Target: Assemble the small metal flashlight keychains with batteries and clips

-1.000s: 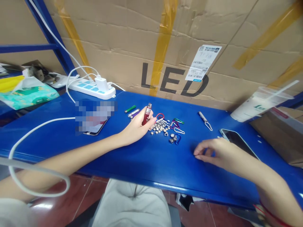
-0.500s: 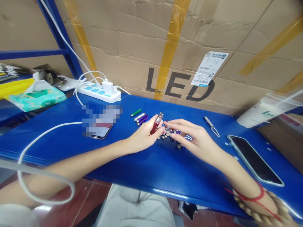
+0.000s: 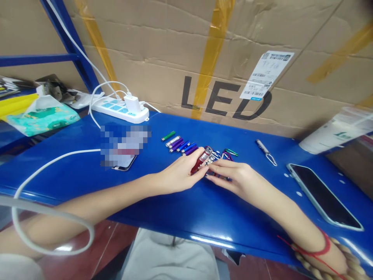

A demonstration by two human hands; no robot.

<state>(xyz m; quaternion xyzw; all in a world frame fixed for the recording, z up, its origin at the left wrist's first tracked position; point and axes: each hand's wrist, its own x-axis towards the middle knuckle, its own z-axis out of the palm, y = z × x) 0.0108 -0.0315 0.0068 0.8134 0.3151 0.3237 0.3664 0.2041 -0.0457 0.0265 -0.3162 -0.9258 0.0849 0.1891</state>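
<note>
My left hand (image 3: 182, 171) is closed around a red mini flashlight (image 3: 201, 160), a small metal tube with a pale label, its silver end pointing up. Close against it, my right hand (image 3: 239, 175) has its fingertips and thumb bent together at the left fingertips; what lies between them is hidden. Loose small metal parts and clips (image 3: 215, 155) lie behind and under both hands, partly covered. Left of the hands, a slanted row holds several small tubes: green (image 3: 168, 135), silver (image 3: 173, 141), purple (image 3: 176, 145) and blue (image 3: 183, 146).
A silver tube with a clip (image 3: 265, 151) and a dark-screened phone (image 3: 325, 198) lie on the right of the blue table (image 3: 163, 210). Behind stands a cup (image 3: 326, 136). A power strip (image 3: 116, 109), white cable (image 3: 52, 163) and blurred-out phone (image 3: 125, 149) are left; a large carton (image 3: 163, 50) backs the table.
Both hands have shifted slightly right and toward me, and my right fingers have drawn together. More of the blue tubes and the clips behind the hands now show. The view has turned slightly.
</note>
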